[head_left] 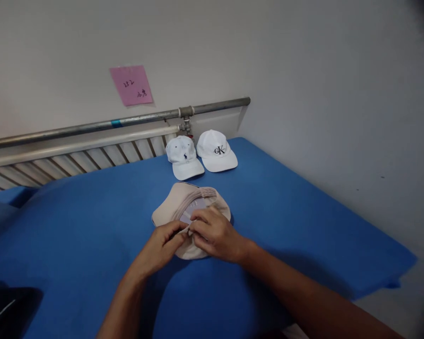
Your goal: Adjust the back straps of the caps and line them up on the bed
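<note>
A beige baseball cap lies upside down on the blue-covered table, its brim toward the far left and its inside facing up. My left hand pinches the near edge of the cap between thumb and fingers. Close against it, my right hand grips the same edge with bent fingers and covers part of the cap's inside. The fingertips of both hands almost meet, and what lies between them is too small to make out.
Beyond the beige cap sit a white cap with a small dark emblem and a white cap with black letters. A radiator and a metal pipe run along the wall. A pink paper hangs above. The blue cover reaches the right wall.
</note>
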{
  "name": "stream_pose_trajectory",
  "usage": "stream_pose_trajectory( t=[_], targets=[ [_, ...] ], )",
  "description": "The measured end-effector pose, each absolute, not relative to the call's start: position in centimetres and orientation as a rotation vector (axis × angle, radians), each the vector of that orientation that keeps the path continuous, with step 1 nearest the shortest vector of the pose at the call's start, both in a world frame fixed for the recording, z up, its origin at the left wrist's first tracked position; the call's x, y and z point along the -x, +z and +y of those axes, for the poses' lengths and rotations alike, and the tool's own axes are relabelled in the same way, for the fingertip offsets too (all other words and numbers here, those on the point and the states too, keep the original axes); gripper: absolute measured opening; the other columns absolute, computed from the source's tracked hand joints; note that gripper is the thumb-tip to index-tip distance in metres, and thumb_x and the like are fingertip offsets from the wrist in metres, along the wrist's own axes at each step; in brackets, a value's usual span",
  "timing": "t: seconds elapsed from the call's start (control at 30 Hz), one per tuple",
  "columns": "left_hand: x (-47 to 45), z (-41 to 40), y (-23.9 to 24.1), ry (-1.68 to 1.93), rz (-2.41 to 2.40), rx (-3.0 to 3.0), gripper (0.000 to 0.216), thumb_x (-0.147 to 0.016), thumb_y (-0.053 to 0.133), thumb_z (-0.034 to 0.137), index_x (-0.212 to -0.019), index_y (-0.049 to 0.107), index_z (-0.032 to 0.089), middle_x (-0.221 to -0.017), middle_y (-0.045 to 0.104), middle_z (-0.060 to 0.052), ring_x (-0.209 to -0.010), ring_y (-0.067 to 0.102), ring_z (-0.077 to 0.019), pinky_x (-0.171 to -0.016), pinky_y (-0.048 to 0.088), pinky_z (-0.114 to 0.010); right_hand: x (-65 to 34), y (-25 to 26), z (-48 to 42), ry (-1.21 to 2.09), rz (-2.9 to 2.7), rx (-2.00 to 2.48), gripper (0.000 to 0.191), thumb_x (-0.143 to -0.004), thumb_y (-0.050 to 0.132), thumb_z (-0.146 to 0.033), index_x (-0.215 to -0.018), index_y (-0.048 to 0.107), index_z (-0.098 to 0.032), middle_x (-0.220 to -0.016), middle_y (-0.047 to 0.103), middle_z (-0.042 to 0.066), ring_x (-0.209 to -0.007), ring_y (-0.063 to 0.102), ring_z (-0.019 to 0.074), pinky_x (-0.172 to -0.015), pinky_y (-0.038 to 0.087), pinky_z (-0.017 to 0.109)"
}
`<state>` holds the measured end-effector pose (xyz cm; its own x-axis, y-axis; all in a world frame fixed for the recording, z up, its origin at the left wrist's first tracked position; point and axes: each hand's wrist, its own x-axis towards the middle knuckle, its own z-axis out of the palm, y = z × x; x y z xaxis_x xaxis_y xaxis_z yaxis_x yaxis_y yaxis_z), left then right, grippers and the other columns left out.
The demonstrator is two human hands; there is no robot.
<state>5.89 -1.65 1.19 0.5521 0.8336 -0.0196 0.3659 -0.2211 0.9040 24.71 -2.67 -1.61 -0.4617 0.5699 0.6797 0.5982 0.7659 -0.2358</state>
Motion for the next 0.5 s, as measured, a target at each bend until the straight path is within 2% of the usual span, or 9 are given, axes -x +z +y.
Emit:
stream_pose_trajectory(
  t=[0.13,0.2,0.33,0.5],
  targets=[
    [-5.8,-1.7,1.3,0.572,1.006,-1.838,0.025,-0.085,0.048,0.030,-0.087,0.068,0.016,-0.078,0.066,-0.003,-0.072,0.056,-0.0176,-0.063,0.042,-0.026,-24.6,-1.7,-2.7,0.058,-2.157,0.858,0.007,-0.080,0.055,-0.012,-0.080,0.060,-0.017,-0.096,0.064,0.008,-0.080,0.057,0.0169,-0.073,0.044,0.034],
    [-5.7,-1.7,1.3,0.556,1.004,-1.817,0.025,-0.085,0.048,0.031,-0.086,0.067,0.016,-0.076,0.064,-0.002,-0.069,0.054,-0.0167,-0.061,0.041,-0.025,-24.7,-1.6,-2.8,0.224,-2.069,0.861,0.007,-0.077,0.057,-0.011,-0.079,0.060,-0.017,-0.096,0.063,0.007,-0.082,0.057,0.0160,-0.074,0.045,0.031],
    [-5.3,-1.5,1.1,0.561,0.988,-1.752,0.025,-0.086,0.049,0.033,-0.082,0.067,0.016,-0.071,0.061,-0.001,-0.065,0.050,-0.0145,-0.059,0.038,-0.024,-25.2,-1.3,-2.7,0.614,-1.831,0.873,0.009,-0.072,0.059,-0.009,-0.073,0.058,-0.018,-0.091,0.061,0.004,-0.076,0.057,0.0124,-0.065,0.045,0.024],
    [-5.2,-1.2,0.7,0.571,0.987,-1.706,0.027,-0.088,0.050,0.033,-0.093,0.071,0.015,-0.077,0.063,-0.002,-0.070,0.052,-0.0149,-0.063,0.039,-0.025,-25.8,-1.2,-2.4,0.946,-1.594,0.950,0.008,-0.071,0.055,-0.012,-0.073,0.059,-0.019,-0.078,0.060,-0.001,-0.064,0.051,0.0098,-0.060,0.042,0.022]
  ],
)
